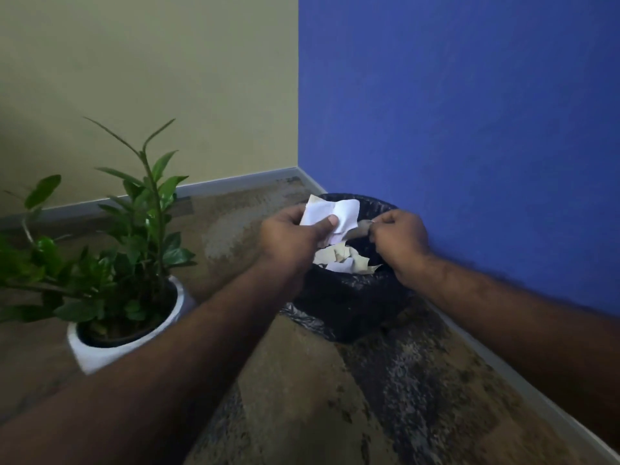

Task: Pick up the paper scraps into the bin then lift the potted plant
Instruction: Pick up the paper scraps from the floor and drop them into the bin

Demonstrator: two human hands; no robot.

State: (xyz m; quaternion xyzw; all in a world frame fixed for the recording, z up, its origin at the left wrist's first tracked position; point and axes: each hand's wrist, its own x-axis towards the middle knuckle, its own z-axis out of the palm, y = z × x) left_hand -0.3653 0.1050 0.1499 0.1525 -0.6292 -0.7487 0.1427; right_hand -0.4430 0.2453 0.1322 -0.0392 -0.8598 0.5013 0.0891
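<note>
Potted plant [127, 283] stands on the floor at left, beside the bin [352, 307]; left hand [292, 234] pinches white paper scraps [332, 214] above the bin; right hand [399, 238] fingers closed on a small scrap over the rim.

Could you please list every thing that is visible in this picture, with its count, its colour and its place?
round bin lined with a black plastic bag: one, black, on the floor by the blue wall.
torn paper scraps: several, white and beige, inside the bin.
white paper pieces: a few, white, held over the bin.
leafy green plant in a white round pot: one, left of the bin.
carpet floor: brown, patchy.
walls: beige left, blue right.
left hand: holding the white paper.
right hand: pinching a small grey scrap.
</note>
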